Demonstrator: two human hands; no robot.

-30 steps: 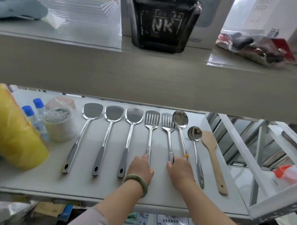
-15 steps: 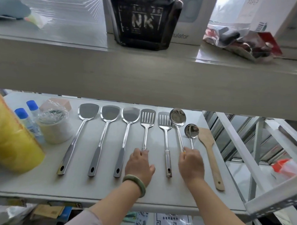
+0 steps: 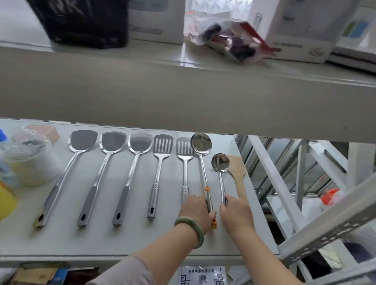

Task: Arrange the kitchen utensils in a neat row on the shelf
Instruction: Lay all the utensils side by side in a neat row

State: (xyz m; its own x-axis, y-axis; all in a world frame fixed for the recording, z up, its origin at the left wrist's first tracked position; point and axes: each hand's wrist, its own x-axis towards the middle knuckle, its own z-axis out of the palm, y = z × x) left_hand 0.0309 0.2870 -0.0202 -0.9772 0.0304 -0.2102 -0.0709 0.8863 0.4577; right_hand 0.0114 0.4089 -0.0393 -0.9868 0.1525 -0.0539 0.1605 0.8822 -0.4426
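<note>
Eight utensils lie in a row on the white shelf [image 3: 135,243], bowls far, handles near: three solid turners, two slotted turners, large ladle [image 3: 201,143], small ladle [image 3: 220,162], wooden spatula [image 3: 237,170]. Left hand [image 3: 196,211] fingers curl around the large ladle's handle. Right hand [image 3: 236,213] fingertips pinch the small ladle's handle, just beside.

I am seeing eight utensils lying in a row on the shelf [image 3: 113,242]: three solid steel spatulas [image 3: 108,173], two slotted turners [image 3: 158,173], two ladles [image 3: 201,156], one wooden spatula [image 3: 237,172].
</note>
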